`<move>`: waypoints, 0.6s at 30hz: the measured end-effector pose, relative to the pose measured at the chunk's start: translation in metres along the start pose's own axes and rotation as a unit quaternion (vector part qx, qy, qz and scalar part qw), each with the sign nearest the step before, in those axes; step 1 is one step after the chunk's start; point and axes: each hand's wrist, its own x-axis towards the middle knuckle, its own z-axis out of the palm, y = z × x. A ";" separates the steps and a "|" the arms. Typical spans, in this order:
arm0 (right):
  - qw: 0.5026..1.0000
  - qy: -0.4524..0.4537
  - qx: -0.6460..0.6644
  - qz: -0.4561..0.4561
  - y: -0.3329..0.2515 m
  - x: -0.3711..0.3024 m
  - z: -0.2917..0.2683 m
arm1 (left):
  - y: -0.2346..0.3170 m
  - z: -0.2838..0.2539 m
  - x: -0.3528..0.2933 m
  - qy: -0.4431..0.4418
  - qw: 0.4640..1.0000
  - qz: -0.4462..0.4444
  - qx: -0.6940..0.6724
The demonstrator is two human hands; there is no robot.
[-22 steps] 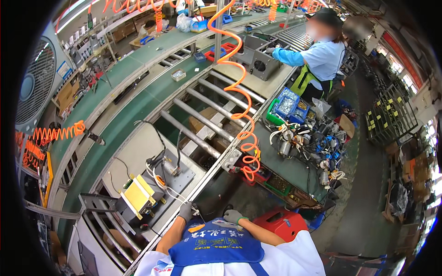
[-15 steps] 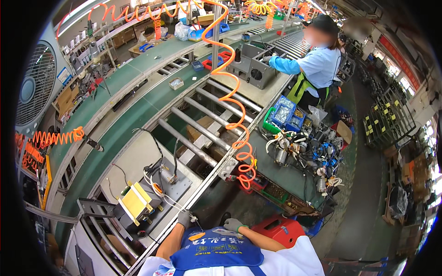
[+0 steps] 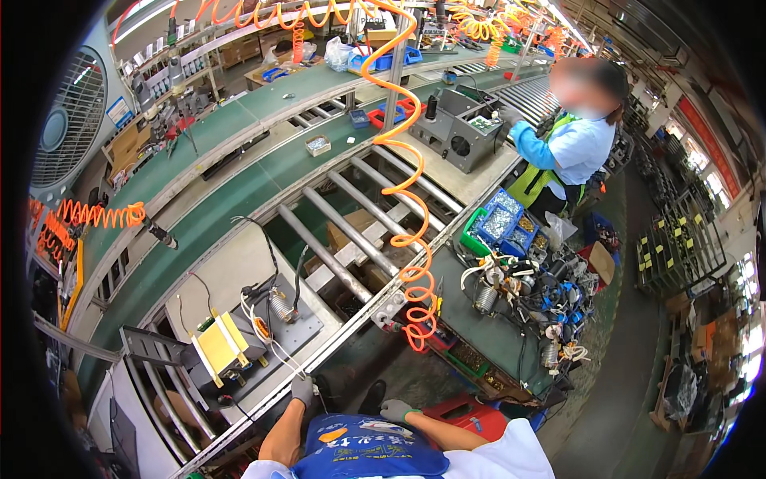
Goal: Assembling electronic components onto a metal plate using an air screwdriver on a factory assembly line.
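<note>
My left hand, in a grey glove, is closed around the ends of white wires at the front edge of the roller line. The wires run back to a flat grey metal panel bearing a ribbed metal coil and black cables. Beside it sits a yellow-topped block on a dark housing. My right hand, also gloved, hovers in front of my blue apron with its fingers curled in; what they hold, if anything, is hidden.
Bare steel rollers lie beyond the panel. An orange coiled hose hangs before me. On the right, a bench carries wired parts and blue bins. A co-worker works at a grey metal case. A red case stands by my right arm.
The view has shifted slightly. My left hand has drawn a little left and down with the wires. My right hand stays near the apron. The co-worker now leans over the case, reaching inside.
</note>
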 end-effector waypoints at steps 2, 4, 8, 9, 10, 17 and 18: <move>1.000 -0.017 -0.004 0.010 0.001 0.002 -0.016 | 0.004 0.004 -0.001 -0.004 1.000 -0.004 0.028; 0.998 0.057 -0.016 -0.015 0.000 0.001 -0.026 | 0.004 0.003 0.001 -0.009 1.000 -0.012 0.018; 0.997 0.081 0.008 0.000 -0.004 -0.004 -0.045 | 0.023 0.004 -0.004 -0.035 0.999 -0.038 0.012; 0.997 0.082 0.008 -0.001 -0.005 -0.005 -0.044 | 0.024 0.001 -0.006 -0.034 0.999 -0.035 0.011; 0.996 0.084 0.008 -0.001 -0.006 -0.006 -0.043 | 0.024 -0.001 -0.009 -0.030 0.999 -0.033 0.018; 0.998 0.059 -0.006 -0.033 0.004 -0.003 -0.007 | -0.028 -0.026 -0.011 0.019 0.972 0.089 0.215; 0.997 0.050 -0.045 -0.033 0.000 -0.001 -0.007 | -0.033 -0.028 -0.010 0.036 0.944 0.184 0.270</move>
